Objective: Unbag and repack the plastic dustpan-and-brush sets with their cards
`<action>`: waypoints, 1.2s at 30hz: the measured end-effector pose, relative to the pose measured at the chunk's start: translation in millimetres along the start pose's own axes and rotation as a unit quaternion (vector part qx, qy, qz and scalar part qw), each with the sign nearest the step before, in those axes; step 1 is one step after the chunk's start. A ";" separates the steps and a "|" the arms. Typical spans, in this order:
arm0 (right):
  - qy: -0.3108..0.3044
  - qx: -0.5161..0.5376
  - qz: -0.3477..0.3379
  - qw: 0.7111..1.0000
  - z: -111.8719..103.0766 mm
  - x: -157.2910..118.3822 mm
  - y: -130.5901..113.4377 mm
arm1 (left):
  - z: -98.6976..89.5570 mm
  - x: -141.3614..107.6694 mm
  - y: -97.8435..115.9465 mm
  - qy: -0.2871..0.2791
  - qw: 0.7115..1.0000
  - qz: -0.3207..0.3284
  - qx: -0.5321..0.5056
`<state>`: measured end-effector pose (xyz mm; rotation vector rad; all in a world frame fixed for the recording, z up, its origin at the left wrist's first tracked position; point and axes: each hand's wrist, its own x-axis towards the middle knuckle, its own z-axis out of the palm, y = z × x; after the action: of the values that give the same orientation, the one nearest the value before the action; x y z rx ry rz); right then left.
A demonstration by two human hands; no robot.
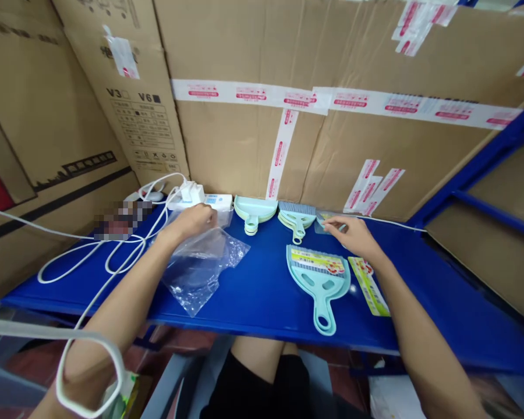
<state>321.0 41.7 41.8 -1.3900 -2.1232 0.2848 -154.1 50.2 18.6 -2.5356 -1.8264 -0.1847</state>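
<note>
My left hand (197,220) is closed at the back left of the blue table, with the edge of a crumpled clear plastic bag (196,265) at its fingers. At the back right, the thumb and forefinger of my right hand (350,234) pinch at a small clear plastic piece (322,223), partly hidden. Nearer to me lies a pale green dustpan (322,294) with a grey-bristled brush (317,263) and a yellow-green label across it. Beside my right forearm rests a loose printed card (369,286). Stacked dustpans (255,209) and stacked brushes (297,218) stand at the back.
White cables (133,262) loop over the left of the table (257,291) and hang across my left arm. A power strip (218,202) with a plugged-in charger (192,192) sits behind my left hand. Taped cardboard (231,145) walls the back; a blue metal frame (475,163) stands right.
</note>
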 end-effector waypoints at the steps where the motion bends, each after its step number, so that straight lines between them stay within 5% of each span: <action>1: -0.051 0.001 0.004 0.999 -5.2 -2.8 3.8 | 2.0 0.8 -1.2 0.005 1.000 -0.016 0.008; 5: -0.289 -0.016 -0.007 0.957 -22.2 -17.1 3.6 | 10.3 2.5 -2.3 -0.037 0.997 -0.067 0.033; 8: -0.382 -0.052 -0.028 0.922 -24.4 -26.4 -4.9 | 13.1 2.0 2.4 -0.065 0.993 -0.084 0.056; 12: -0.411 -0.097 -0.049 0.905 -15.7 -32.1 -16.5 | 7.7 -0.4 23.0 -0.044 0.988 -0.121 0.085; 17: -0.398 -0.115 -0.045 0.909 -8.0 -38.2 -29.7 | -4.4 -7.4 65.8 0.093 0.977 -0.166 0.096; 20: -0.353 -0.093 -0.058 0.929 -2.5 -44.2 -37.7 | -7.2 -13.5 87.5 0.167 0.978 -0.113 0.055; 22: -0.312 -0.066 -0.079 0.944 3.7 -47.9 -42.5 | -6.7 -18.2 99.7 0.165 0.986 -0.021 -0.008; 27: -0.274 -0.067 -0.086 0.956 20.0 -54.3 -55.2 | -0.3 -32.5 134.3 0.024 0.961 0.195 -0.192; 31: -0.281 -0.084 -0.069 0.954 26.4 -59.6 -68.7 | 7.4 -45.4 159.1 -0.142 0.936 0.138 -0.291; 36: -0.280 -0.052 -0.054 0.957 25.8 -58.4 -69.7 | 14.8 -51.3 164.5 -0.332 0.839 0.061 -0.426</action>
<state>269.7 -37.2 33.3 -1.3551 -2.6970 0.5870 -13.2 -49.6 8.5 -3.7074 -2.0945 -0.1456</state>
